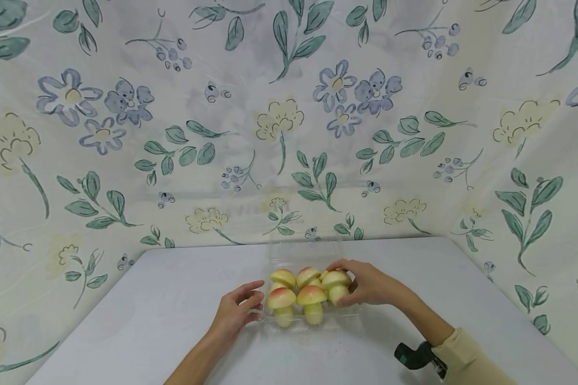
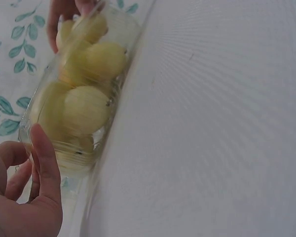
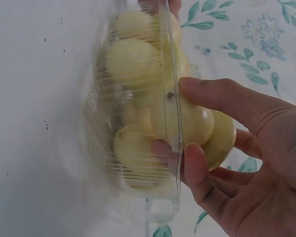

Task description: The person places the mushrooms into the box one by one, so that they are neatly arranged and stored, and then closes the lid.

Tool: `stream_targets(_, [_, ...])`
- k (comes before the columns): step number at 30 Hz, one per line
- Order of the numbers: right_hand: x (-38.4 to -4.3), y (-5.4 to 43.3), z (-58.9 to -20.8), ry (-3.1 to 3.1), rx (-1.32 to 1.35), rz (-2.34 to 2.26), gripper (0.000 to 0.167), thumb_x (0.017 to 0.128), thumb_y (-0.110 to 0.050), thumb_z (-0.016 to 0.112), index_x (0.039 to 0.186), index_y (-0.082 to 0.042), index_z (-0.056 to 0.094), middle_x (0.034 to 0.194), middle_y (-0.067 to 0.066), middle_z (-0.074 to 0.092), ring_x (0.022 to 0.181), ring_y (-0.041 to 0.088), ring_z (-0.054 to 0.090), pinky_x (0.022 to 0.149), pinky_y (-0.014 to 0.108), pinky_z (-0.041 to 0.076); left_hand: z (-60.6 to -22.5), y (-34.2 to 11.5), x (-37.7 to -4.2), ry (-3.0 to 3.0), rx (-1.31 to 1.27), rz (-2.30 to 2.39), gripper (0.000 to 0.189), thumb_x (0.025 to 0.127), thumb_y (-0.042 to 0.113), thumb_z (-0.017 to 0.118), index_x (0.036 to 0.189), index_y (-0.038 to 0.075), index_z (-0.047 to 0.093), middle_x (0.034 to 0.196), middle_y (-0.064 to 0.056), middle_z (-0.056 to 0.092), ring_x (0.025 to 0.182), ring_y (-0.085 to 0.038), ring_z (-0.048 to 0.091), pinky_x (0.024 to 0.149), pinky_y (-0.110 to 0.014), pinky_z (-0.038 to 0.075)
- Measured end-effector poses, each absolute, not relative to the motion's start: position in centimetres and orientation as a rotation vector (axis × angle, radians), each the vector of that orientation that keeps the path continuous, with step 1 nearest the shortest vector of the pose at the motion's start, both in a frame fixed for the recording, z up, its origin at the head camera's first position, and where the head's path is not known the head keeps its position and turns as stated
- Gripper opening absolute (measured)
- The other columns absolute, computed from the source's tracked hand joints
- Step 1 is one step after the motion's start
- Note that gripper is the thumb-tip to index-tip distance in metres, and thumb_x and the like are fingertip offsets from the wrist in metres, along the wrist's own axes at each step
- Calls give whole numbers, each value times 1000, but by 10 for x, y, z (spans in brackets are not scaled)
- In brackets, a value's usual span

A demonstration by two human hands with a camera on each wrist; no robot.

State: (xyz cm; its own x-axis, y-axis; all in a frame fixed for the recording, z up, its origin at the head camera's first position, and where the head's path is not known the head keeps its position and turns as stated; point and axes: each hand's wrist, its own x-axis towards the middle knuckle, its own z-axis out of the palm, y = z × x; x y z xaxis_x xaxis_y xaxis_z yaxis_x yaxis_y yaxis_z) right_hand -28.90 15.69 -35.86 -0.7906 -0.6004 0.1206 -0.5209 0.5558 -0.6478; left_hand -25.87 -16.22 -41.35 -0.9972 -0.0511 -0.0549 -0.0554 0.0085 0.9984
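A clear plastic clamshell box (image 1: 344, 315) sits at mid-table, filled with several yellow mushroom-shaped pieces with reddish tints on some caps. My right hand (image 1: 373, 283) grips a yellow mushroom-shaped piece (image 1: 338, 282) at the box's right end, thumb and fingers around it. In the right wrist view this piece (image 3: 185, 121) sits partly below the rim, behind the clear wall. My left hand (image 1: 236, 309) is at the box's left end, fingers loosely extended, fingertips at or close to the wall. One finger (image 2: 47, 165) overlaps the box edge in the left wrist view.
The box's transparent lid (image 1: 305, 251) stands raised at the back. The white table (image 1: 173, 299) ends at a hanging floral cloth (image 1: 241, 144). A black device (image 1: 416, 355) is by the right sleeve (image 1: 467, 355).
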Motion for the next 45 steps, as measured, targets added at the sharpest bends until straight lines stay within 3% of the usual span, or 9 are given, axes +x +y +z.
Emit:
stream_targets(8, [-288, 157, -359, 2695, -915, -1013, 68, 76, -23, 85, 135, -13, 52, 129, 9, 58, 90, 16, 60, 74, 22, 54, -413, -162, -259, 2233, -129, 2201, 40, 92, 9, 65, 131, 3, 60, 101, -4, 59, 82, -16, 59, 62, -21, 56])
stream_targets(15, [-286, 158, -355, 2651, -887, -1031, 69, 78, -23, 84, 138, -13, 51, 135, 14, 55, 86, 19, 66, 59, 27, 56, -413, -163, -259, 2218, -92, 2219, 42, 92, 10, 67, 132, 2, 59, 99, -4, 58, 82, -15, 59, 62, -21, 56])
stream_targets(24, [-287, 161, -353, 2643, -905, -1032, 63, 81, -20, 81, 137, -12, 53, 132, 15, 56, 89, 21, 69, 64, 25, 58, -412, -161, -258, 2224, -129, 2209, 42, 93, 9, 65, 133, 2, 58, 99, -3, 57, 82, -16, 59, 62, -22, 56])
stream_targets(41, [-285, 171, -342, 2638, -871, -1046, 52, 86, -20, 76, 134, -11, 57, 124, 24, 61, 74, 25, 72, 58, 28, 57, -411, -160, -257, 2211, -111, 2237, 41, 92, 7, 65, 133, 1, 58, 99, -3, 59, 81, -15, 59, 60, -21, 55])
stream_targets(45, [-286, 173, -342, 2627, -889, -1048, 52, 87, -22, 75, 134, -10, 57, 123, 24, 61, 74, 20, 71, 59, 28, 57, -411, -160, -258, 2206, -107, 2237, 42, 92, 7, 66, 133, 0, 58, 97, -3, 59, 81, -15, 59, 60, -21, 55])
